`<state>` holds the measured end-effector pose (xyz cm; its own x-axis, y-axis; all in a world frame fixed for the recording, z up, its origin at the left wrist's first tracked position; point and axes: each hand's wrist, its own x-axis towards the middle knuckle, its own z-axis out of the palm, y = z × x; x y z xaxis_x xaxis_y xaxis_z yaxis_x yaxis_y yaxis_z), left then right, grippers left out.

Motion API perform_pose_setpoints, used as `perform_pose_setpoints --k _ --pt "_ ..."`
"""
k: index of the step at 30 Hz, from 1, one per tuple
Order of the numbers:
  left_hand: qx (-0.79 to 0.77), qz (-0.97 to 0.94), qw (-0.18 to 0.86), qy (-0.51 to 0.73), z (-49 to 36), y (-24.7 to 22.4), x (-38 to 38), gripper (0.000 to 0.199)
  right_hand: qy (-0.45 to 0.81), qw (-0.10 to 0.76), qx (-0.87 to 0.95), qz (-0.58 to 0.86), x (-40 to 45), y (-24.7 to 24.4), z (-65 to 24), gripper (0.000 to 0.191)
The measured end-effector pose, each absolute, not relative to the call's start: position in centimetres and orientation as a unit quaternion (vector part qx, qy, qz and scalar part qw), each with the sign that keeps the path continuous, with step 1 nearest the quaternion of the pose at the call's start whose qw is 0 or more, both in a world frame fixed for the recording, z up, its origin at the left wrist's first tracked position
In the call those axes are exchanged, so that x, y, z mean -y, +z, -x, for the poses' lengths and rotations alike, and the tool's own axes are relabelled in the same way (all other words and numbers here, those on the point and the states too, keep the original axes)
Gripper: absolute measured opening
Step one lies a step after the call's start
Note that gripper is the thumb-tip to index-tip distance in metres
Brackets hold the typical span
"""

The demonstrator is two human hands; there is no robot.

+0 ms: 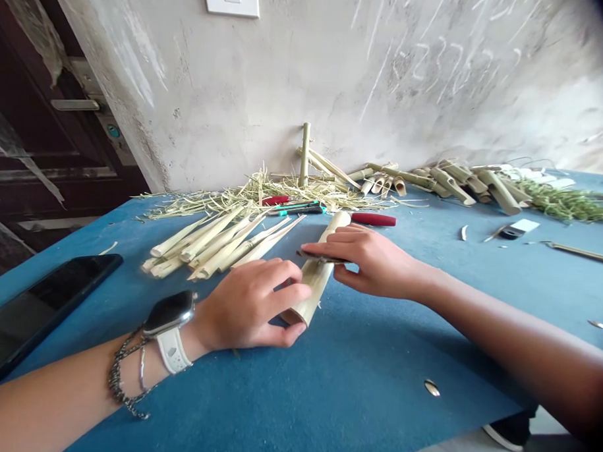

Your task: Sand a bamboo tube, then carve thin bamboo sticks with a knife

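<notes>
The left hand [246, 306] has its fingers curled closed over a pale split bamboo tube [317, 279], which lies slanted near the centre of the blue tabletop [376, 367], between both hands. The right hand [372, 261] grips a thin dark metal blade [325, 257] between fingers and thumb, against the tube. Just left lie cut bamboo strips [206, 246]; beyond them, straw-coloured shavings [253, 198] and a red-handled tool [373, 219] lie toward the far edge. A black smartphone [31, 309] rests at the left edge.
</notes>
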<state>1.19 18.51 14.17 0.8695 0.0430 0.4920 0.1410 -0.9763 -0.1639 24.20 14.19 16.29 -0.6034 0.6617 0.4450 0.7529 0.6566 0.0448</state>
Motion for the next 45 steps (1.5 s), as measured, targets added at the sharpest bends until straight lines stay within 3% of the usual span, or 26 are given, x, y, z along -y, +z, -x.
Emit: perform_pose_setpoints --k 7,12,18,32,36,45 --pt "0.172 0.955 0.043 -0.236 -1.5 14.0 -18.4 0.027 -0.103 0.190 0.883 0.417 -14.3 16.2 -23.8 0.029" --pt "0.221 0.951 0.034 -0.215 -1.4 13.9 -18.5 0.030 -0.034 0.197 0.919 0.339 -13.8 16.2 -23.0 0.026" --pt "0.255 0.949 0.021 -0.186 -1.5 14.0 -18.5 0.042 -0.139 0.191 0.901 0.364 -14.5 15.8 -23.7 0.028" --pt "0.280 0.947 0.029 -0.157 -1.5 14.2 -18.7 0.034 -0.123 0.240 0.930 0.251 -12.9 15.4 -21.6 0.023" --pt "0.286 0.945 0.021 -0.157 -1.5 14.2 -18.7 0.034 -0.171 0.242 0.913 0.280 -12.9 15.5 -21.5 0.021" --pt "0.293 0.944 0.009 -0.152 -1.5 14.1 -18.7 0.035 -0.118 0.247 0.927 0.256 -12.7 15.6 -21.3 0.023"
